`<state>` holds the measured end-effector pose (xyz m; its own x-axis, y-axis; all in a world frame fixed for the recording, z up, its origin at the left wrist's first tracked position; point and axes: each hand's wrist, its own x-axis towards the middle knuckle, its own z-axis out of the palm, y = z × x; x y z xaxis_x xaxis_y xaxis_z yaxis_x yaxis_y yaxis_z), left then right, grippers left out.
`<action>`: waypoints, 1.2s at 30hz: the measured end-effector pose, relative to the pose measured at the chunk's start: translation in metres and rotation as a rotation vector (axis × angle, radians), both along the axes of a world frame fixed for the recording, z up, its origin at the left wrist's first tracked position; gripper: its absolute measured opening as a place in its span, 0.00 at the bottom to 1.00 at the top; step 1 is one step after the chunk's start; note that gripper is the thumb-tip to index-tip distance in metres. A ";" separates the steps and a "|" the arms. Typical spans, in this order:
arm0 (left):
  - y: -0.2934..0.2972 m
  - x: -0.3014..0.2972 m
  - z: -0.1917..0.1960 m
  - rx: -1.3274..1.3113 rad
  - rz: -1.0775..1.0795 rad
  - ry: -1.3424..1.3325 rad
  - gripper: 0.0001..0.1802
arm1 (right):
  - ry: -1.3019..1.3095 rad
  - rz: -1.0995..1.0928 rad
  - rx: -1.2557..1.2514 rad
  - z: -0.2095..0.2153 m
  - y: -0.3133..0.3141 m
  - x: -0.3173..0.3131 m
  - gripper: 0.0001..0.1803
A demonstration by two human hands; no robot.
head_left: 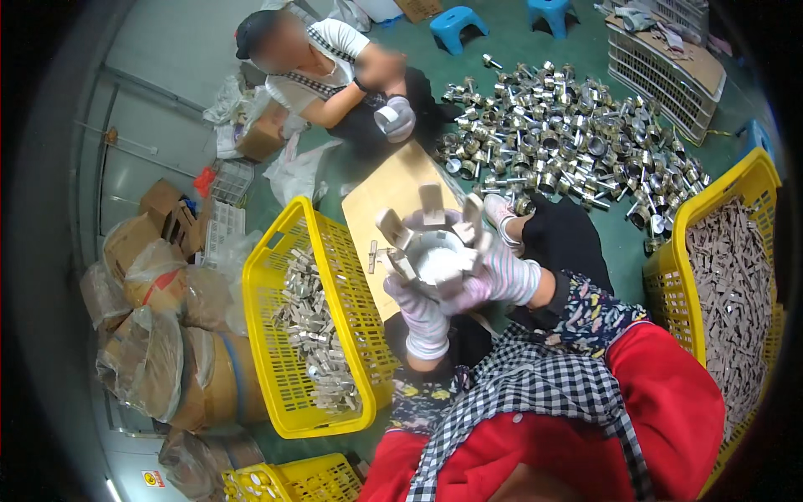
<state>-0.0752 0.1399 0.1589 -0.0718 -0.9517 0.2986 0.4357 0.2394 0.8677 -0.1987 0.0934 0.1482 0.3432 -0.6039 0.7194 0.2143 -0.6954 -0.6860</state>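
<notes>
Both my hands wear striped, light-coloured gloves and hold a round metal cup-shaped part (437, 255) in front of me. Several flat grey blocks (431, 203) stand up around its rim like a crown. My left hand (421, 322) grips the lower left side, fingers closed against the wall. On the right side, my right hand (508, 272) is wrapped round the part, some fingers hidden behind it. Beneath it lies a tan cardboard sheet (368, 197), with a few loose grey pieces (373, 255) at its left edge.
Yellow baskets stand left (314, 217) and right (679, 243), filled with small grey pieces. A heap of shiny handled metal parts (560, 125) covers the floor ahead. A seated co-worker (326, 75) holds a ring-like part. Wrapped cartons (209, 376) line the left wall.
</notes>
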 end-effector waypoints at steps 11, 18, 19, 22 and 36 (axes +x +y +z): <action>-0.002 -0.035 -0.056 -0.313 0.558 -0.184 0.32 | -0.128 -0.145 0.163 0.000 0.009 0.002 0.34; -0.005 0.000 -0.058 -0.223 0.740 -0.670 0.38 | 0.182 -0.173 -0.246 0.004 -0.006 0.004 0.42; -0.004 0.003 -0.059 -0.426 0.835 -0.879 0.41 | 0.030 0.173 0.055 0.000 -0.006 -0.004 0.39; 0.000 0.005 -0.061 -0.554 0.865 -1.010 0.44 | -0.121 0.219 0.246 -0.005 -0.007 -0.001 0.40; -0.021 0.014 -0.044 -0.721 1.033 -1.487 0.38 | -0.570 0.793 0.729 -0.012 -0.009 0.020 0.39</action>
